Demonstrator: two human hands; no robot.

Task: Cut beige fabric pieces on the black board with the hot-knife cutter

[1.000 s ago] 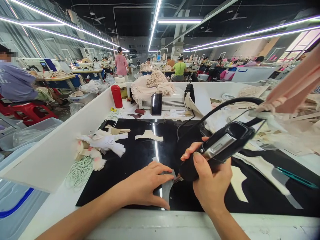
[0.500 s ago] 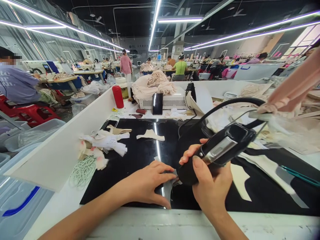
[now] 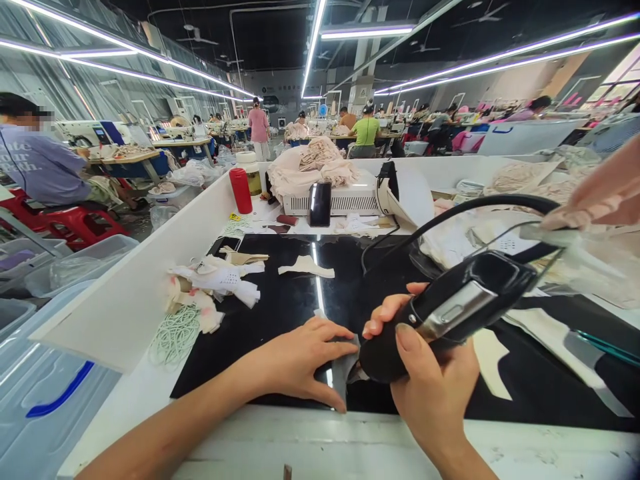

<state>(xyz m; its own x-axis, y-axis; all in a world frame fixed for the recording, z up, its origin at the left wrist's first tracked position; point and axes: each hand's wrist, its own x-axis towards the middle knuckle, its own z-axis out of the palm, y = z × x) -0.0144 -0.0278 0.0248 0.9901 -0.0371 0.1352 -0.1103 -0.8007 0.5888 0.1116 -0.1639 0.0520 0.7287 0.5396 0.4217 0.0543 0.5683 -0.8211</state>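
My right hand (image 3: 435, 380) is wrapped round a black corded hand tool (image 3: 453, 310) with a silver panel, which looks like a small iron. Its rounded lower end is down at the black mat, over the right edge of a thin, translucent grey strip of material (image 3: 340, 377). My left hand (image 3: 313, 357) has its fingers apart, with fingertips and thumb touching that strip from the left. What lies under the tool is mostly hidden. A cream cut piece (image 3: 493, 363) rests just right of my right hand, and another cream piece (image 3: 306, 267) lies farther back.
White fabric scraps (image 3: 230, 277) and a bundle of pale green cord (image 3: 175, 333) lie at the left. A red cylinder (image 3: 241, 190), a phone (image 3: 320, 203) and a white box (image 3: 345, 202) topped with fabric stand behind the mat. Pink cloth (image 3: 595, 190) hangs at right, beside the tool's cord.
The view has shifted slightly, so most things sit a little farther right. The black tool has moved slightly right and its body leans more. My left hand stays on the strip.
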